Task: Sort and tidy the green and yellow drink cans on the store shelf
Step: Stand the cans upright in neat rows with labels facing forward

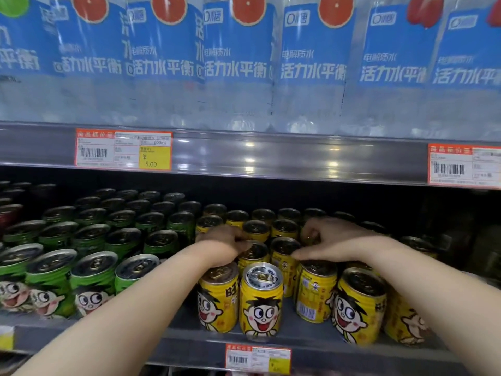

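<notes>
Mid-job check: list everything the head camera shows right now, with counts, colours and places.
Green cans: roughly thirty, several rows, left half of lower shelf.
Yellow cans: roughly twenty visible, right of the green ones, same shelf.
Dark cans: a few, dark red, far left, back.
Bottles: about seven, clear with blue labels, upper shelf.
Price tags: three, orange and white, two on upper shelf edge, one on lower.
Left hand: grips a second-row yellow can's top.
Right hand: fingers curled over yellow cans beside it.
</notes>
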The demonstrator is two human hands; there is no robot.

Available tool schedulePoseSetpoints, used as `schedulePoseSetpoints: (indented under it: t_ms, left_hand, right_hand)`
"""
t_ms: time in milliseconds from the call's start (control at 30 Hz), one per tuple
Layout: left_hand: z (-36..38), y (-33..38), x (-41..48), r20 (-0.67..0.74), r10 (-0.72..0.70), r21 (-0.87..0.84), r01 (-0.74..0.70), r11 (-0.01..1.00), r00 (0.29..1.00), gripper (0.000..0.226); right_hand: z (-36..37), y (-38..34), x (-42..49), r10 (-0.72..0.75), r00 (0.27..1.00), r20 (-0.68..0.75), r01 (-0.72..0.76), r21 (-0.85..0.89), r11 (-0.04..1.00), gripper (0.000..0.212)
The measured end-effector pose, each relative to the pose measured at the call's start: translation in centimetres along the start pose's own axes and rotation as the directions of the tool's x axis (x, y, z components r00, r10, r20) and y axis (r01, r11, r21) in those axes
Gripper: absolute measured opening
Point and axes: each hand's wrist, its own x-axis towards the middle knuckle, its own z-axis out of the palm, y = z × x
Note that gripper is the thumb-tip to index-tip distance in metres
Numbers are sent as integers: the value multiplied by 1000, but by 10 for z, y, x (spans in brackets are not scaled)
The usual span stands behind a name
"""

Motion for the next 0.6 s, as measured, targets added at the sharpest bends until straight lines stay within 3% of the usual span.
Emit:
schedulePoseSetpoints:
  t_ms: [100, 167, 267, 333, 433, 600]
  left_hand:
    - [-2, 4, -10, -118, 23, -81, -32, 996, 993, 34]
    - [-4, 8, -25, -156, 97, -74, -110, 991, 983, 33]
    - [-3, 15, -52, -33, 251, -45, -253, 966, 967, 42]
    - [3, 17, -63, 57, 298, 79, -302, 950, 953, 49]
    - [8, 15, -67, 53, 290, 185, -295, 937, 955, 57]
    - [9, 13, -70, 62, 331, 234, -337, 912, 941, 74]
  right_hand:
    - [-3, 1, -19, 85, 985, 150, -63, -147, 987, 72]
    - [2, -2, -27, 69, 984, 166, -35, -198, 979, 66]
    - [5, -7, -34, 35, 990, 139, -11, -171, 985, 64]
    - [8, -13, -36, 12, 990, 141, 9, -153, 988, 70]
    - [13, -19, -40, -75, 993, 86, 91, -200, 976, 76]
    - [4, -7, -46, -165, 959, 231, 185, -71, 980, 79]
